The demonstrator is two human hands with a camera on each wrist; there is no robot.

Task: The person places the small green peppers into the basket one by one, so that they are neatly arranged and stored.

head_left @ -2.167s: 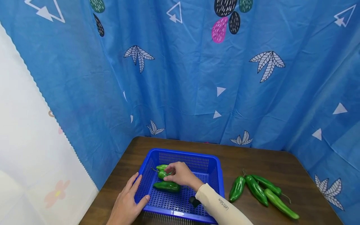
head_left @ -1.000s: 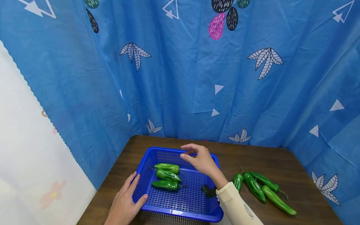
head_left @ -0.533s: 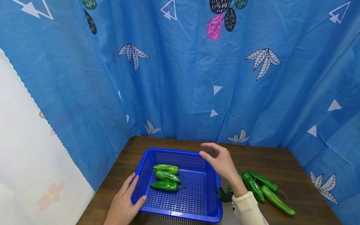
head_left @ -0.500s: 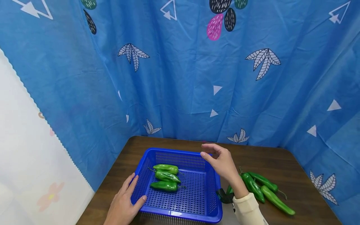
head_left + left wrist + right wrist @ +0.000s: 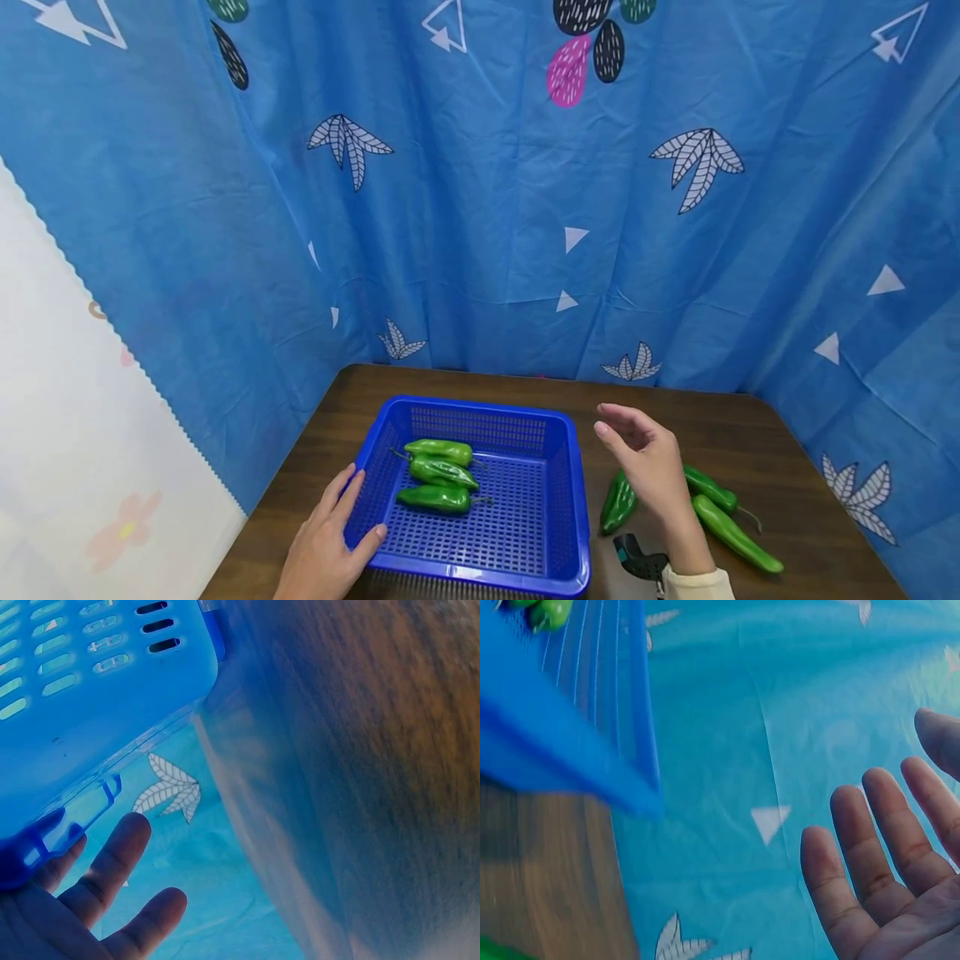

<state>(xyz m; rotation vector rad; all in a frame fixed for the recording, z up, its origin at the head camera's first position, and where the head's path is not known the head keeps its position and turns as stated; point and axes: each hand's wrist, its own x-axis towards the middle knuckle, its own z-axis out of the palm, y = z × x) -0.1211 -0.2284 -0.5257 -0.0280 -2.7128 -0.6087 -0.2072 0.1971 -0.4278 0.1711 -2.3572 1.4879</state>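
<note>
In the head view my left hand (image 5: 322, 533) rests at the left rim of a blue plastic basket (image 5: 581, 517), its fingers extended along the side. Three green peppers lie in a row inside: a lighter top pepper (image 5: 441, 451), a middle pepper (image 5: 442, 472) and a lower pepper (image 5: 433, 499). My right hand (image 5: 648, 458) hovers past the basket's right side, fingers loosely bent and holding nothing. Below and around it are loose peppers on the table: a left pepper (image 5: 618, 504), a far pepper (image 5: 711, 489) and a light-green pepper (image 5: 735, 535); the hand hides another.
The brown wooden table (image 5: 465, 379) ends at a blue patterned curtain (image 5: 480, 208). A white cloth (image 5: 90, 400) hangs on the left. A black wrist camera (image 5: 637, 557) sits below my right wrist.
My right hand has left the peppers in the basket and moved right, over the basket's rim to above the loose peppers. My left hand has stayed at the left rim.
</note>
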